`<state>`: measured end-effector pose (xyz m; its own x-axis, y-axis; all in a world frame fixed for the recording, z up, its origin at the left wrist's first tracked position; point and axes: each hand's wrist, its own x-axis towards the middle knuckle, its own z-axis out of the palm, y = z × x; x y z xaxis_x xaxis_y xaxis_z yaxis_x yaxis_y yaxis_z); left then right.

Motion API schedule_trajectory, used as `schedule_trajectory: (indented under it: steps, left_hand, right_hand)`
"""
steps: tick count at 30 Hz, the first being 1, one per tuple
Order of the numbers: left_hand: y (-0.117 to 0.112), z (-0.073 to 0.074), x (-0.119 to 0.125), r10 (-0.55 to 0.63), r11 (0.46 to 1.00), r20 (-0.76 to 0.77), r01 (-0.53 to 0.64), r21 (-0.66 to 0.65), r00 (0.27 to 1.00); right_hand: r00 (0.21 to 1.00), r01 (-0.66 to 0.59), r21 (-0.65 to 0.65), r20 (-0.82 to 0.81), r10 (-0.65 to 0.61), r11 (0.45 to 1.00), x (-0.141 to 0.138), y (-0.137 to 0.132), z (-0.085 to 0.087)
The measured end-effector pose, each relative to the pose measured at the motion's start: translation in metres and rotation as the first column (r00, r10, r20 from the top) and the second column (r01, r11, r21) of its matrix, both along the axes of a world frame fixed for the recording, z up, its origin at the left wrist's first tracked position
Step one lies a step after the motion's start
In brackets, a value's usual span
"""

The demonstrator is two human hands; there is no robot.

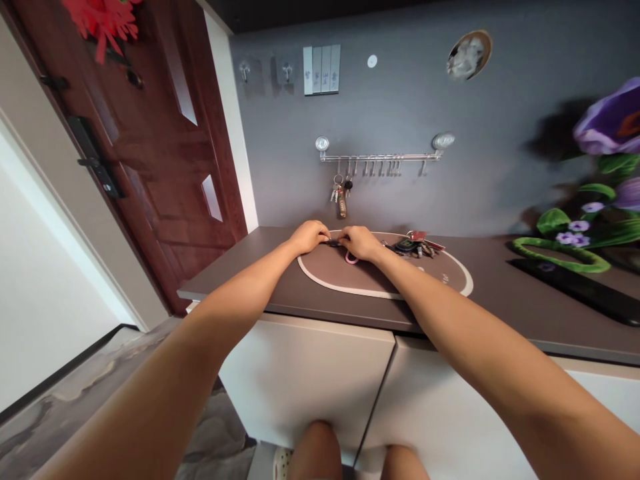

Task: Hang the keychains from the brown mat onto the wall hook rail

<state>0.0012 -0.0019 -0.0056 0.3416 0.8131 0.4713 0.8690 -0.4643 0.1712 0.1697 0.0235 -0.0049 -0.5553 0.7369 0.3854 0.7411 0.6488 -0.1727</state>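
Observation:
My left hand point(310, 235) and my right hand point(361, 241) are close together over the left part of a brown mat with a pale rim point(350, 291). Between their fingertips is a small dark object point(334, 243), pinched from both sides; its kind is too small to tell. A pink ring point(351, 259) shows just below my right hand's fingers. Right of that hand, a bunch of keys point(425, 249) with a dark fob and a red tag lies on the mat.
A hook rail point(383, 158) on the grey wall carries hanging keys with a brown tag point(342, 202). At right, a black elongated object point(575, 290) and purple artificial flowers point(575, 233) occupy the cabinet top point(300, 303). A dark red door point(155, 133) stands at left.

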Motion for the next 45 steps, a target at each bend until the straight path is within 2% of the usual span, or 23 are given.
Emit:
schedule_trajectory:
  steps: [5,8,10,14,16,19,25,33,39,45]
  left_hand:
    - [-0.003,0.002,0.003,-0.015,0.999,0.191,0.023,-0.039,0.982]
    - [0.000,0.000,0.004,-0.014,0.994,0.367,0.053,-0.096,0.930]
    - [0.002,-0.002,0.005,-0.006,0.982,0.522,0.103,-0.156,0.853]
    - [0.003,-0.001,0.008,0.059,0.949,0.787,0.210,-0.235,0.614]
    - [0.001,0.001,0.009,0.084,0.940,0.852,0.243,-0.240,0.516]
    - [-0.003,0.004,0.010,0.090,0.923,0.891,0.298,-0.242,0.444]
    - [-0.008,0.008,0.011,0.108,0.915,0.900,0.311,-0.256,0.421]
    - [-0.009,0.008,0.011,0.097,0.924,0.907,0.301,-0.235,0.409]
    - [-0.008,0.007,0.010,0.065,0.920,0.900,0.323,-0.221,0.431]
    - [-0.007,0.005,0.009,0.020,0.908,0.896,0.366,-0.202,0.443]
  right_hand:
    - [0.999,-0.017,-0.019,-0.039,0.017,1.000,0.001,-0.003,0.002]
    - [0.998,-0.019,-0.022,-0.055,0.018,1.000,0.001,-0.004,0.003]
    - [0.998,-0.012,-0.018,-0.066,0.011,1.000,0.000,-0.006,0.004]
    - [0.988,0.004,-0.020,-0.156,-0.007,1.000,0.000,-0.010,0.006]
    - [0.973,0.002,-0.035,-0.231,-0.010,0.999,-0.001,-0.012,0.006]
    - [0.937,-0.033,-0.067,-0.350,0.008,0.997,-0.001,-0.013,0.006]
    - [0.877,-0.136,-0.075,-0.472,0.085,0.988,-0.002,-0.014,0.008]
    - [0.872,-0.097,-0.073,-0.487,0.049,0.993,-0.002,-0.020,0.012]
    - [0.858,-0.124,-0.040,-0.506,0.087,0.992,-0.001,-0.014,0.008]
    - [0.820,-0.160,-0.074,-0.565,0.091,0.984,0.001,-0.004,0.003]
